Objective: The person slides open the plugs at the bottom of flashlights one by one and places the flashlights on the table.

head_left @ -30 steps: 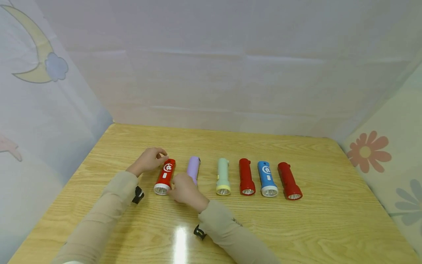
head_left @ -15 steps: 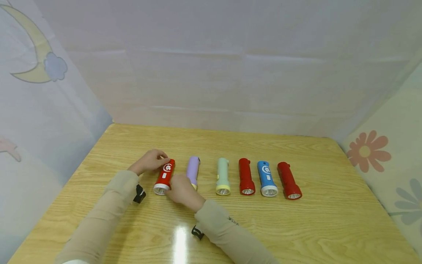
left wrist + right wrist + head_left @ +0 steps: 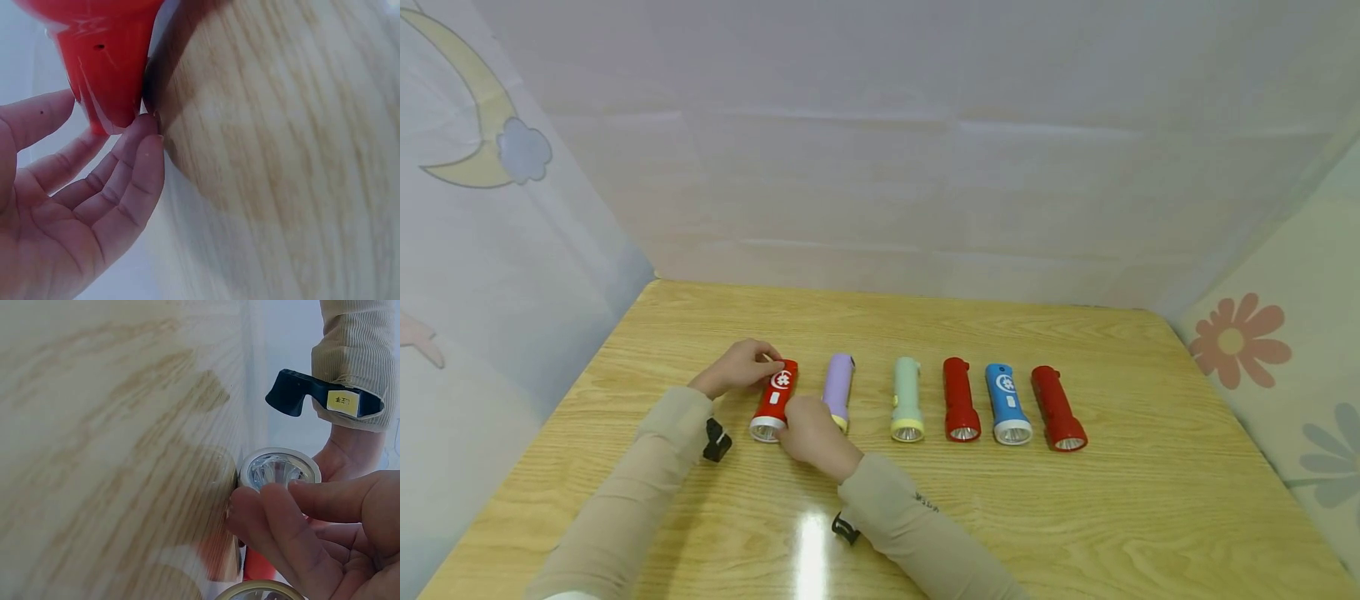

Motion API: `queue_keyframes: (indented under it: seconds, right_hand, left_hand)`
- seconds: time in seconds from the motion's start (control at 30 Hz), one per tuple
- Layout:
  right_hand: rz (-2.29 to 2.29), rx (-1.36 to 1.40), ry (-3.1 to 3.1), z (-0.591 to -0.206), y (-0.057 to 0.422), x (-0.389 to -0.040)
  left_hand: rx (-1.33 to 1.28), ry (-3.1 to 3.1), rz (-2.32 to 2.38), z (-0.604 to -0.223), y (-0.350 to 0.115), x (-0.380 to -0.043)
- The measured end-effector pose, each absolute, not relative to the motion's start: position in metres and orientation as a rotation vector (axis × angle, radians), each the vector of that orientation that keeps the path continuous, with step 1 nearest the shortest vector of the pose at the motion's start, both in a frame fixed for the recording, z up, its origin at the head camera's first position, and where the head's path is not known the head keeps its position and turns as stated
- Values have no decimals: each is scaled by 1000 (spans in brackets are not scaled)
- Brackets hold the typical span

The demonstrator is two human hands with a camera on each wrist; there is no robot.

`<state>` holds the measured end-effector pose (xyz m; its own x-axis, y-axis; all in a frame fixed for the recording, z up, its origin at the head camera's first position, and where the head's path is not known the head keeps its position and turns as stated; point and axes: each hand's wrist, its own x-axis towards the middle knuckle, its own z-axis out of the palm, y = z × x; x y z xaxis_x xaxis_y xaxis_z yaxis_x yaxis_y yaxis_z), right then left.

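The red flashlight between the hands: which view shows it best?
The head view: it shows nearly the whole red flashlight. The left wrist view shows only its body, cut off above; the right wrist view mainly its lens, partly behind right-hand fingers.

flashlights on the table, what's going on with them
Someone is handling the leftmost flashlight, red with a white rim: left hand holding its tail end, right hand at its lens end. To its right on the wooden table lie a purple one, a mint-green one, a red one, a blue one and another red one.
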<state>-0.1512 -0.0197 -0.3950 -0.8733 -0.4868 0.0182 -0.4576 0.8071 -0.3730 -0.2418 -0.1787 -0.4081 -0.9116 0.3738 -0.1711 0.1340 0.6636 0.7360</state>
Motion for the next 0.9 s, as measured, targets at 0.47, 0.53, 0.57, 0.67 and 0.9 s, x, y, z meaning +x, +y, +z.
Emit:
queue_keyframes:
  seconds: [0.47, 0.53, 0.57, 0.67, 0.9]
  right_hand:
    - [-595, -744, 2920, -394, -20, -149]
    - [-590, -732, 2919, -394, -21, -149]
    - [-581, -726, 2919, -395, -21, -149]
    - [-553, -706, 2916, -395, -23, -150]
    - [-561, -696, 2909, -394, -23, -150]
  left_hand:
    - [310, 2525, 1249, -408, -180, -242]
    - [293, 2508, 1290, -409, -181, -242]
    - [287, 2499, 1305, -409, -181, -242]
    - [271, 2495, 1336, -409, -182, -241]
    - [249, 2486, 1401, -407, -181, -237]
